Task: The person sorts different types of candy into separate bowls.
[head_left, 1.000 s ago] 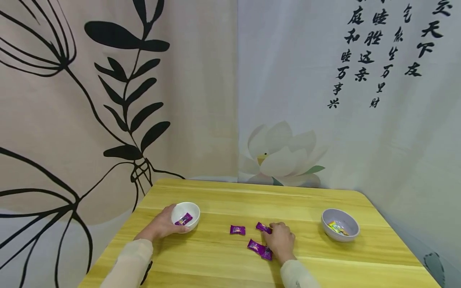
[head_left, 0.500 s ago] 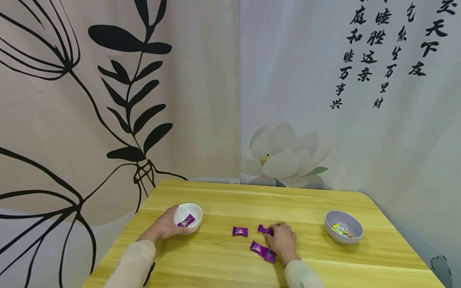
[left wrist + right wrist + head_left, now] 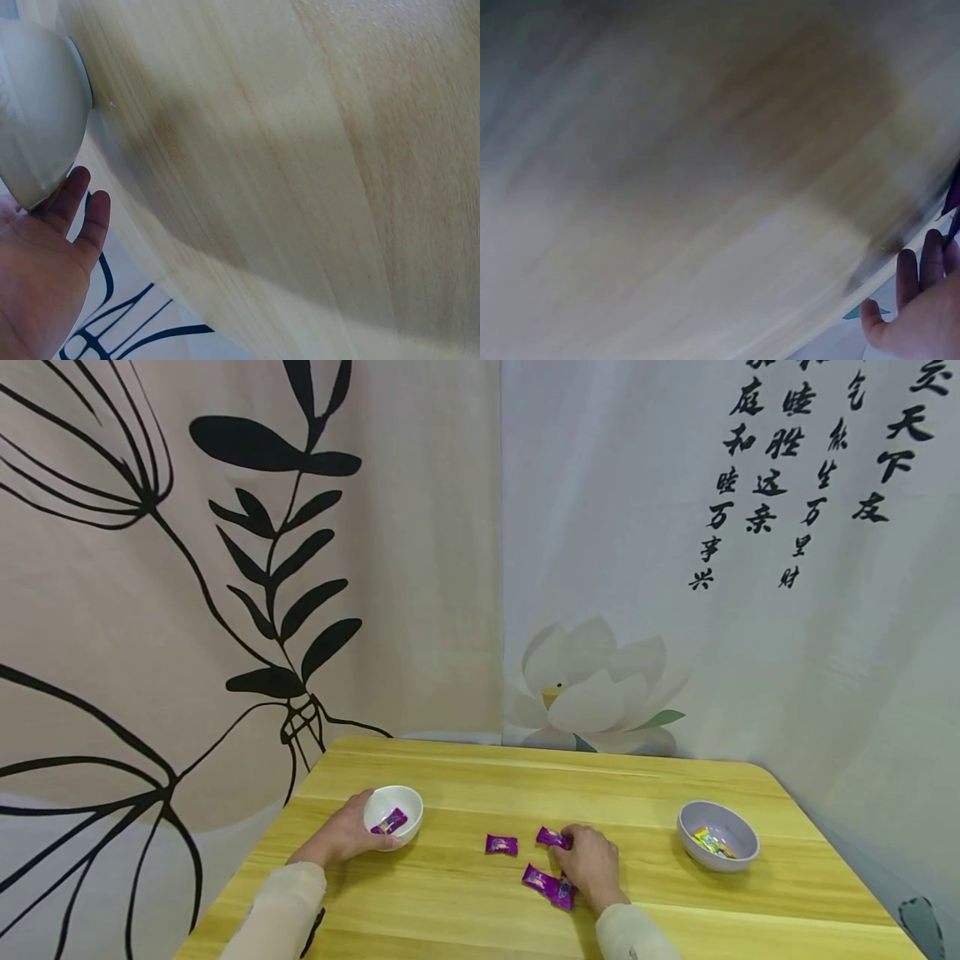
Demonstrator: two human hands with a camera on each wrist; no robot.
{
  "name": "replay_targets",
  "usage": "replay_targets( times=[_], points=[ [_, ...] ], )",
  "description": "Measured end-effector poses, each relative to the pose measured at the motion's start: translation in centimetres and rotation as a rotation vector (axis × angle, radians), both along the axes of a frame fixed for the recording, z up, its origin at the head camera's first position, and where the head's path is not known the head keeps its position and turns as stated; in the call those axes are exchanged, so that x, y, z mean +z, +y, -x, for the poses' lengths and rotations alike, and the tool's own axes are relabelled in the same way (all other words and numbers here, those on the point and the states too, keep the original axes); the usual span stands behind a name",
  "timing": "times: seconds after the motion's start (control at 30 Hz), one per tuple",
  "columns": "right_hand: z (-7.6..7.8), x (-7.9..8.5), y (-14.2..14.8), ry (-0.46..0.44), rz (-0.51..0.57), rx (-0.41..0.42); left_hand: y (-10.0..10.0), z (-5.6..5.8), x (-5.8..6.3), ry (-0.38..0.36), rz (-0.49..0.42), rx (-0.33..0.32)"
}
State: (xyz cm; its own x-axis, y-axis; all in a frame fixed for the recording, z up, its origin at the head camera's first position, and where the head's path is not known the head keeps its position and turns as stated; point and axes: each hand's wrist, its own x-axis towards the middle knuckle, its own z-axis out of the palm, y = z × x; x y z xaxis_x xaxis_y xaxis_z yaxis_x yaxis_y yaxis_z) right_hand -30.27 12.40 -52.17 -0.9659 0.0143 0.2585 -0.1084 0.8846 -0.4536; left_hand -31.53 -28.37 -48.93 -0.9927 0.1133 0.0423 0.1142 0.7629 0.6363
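Note:
My left hand (image 3: 344,828) grips a white bowl (image 3: 411,817) by its left side, the thumb along the near rim. The bowl leans toward me, with a purple-wrapped candy (image 3: 390,822) inside. In the left wrist view the bowl's outer wall (image 3: 37,105) shows above the fingers. Over the middle of the table, my right hand (image 3: 592,862) pinches the right end of another purple candy (image 3: 551,837). Two more purple candies (image 3: 540,880) lie together just below that hand, one partly covered by it. A single purple candy (image 3: 501,844) lies to the left.
A pale lilac-grey bowl (image 3: 718,862) stands at the right with yellow and green wrapped candies (image 3: 711,842) in it. The wooden table (image 3: 450,777) reaches back to a printed curtain (image 3: 427,568). A dark object (image 3: 315,929) shows beside the left sleeve.
The head view has shifted slightly, so everything sits a little farther right in it. Both hands, the bowls and the candies keep nearly the same places on the table.

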Motion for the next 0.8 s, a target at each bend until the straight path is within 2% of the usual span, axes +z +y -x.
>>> replay_targets(
  times=[0.27, 0.8],
  points=[
    [0.1, 0.6, -0.6, 0.009, 0.078, -0.010, -0.1, -0.1, -0.1, 0.001, -0.010, 0.012],
    [0.6, 1.8, -3.8, -0.001, 0.204, 0.063, -0.1, -0.1, -0.1, 0.003, -0.009, 0.009]
  ],
)
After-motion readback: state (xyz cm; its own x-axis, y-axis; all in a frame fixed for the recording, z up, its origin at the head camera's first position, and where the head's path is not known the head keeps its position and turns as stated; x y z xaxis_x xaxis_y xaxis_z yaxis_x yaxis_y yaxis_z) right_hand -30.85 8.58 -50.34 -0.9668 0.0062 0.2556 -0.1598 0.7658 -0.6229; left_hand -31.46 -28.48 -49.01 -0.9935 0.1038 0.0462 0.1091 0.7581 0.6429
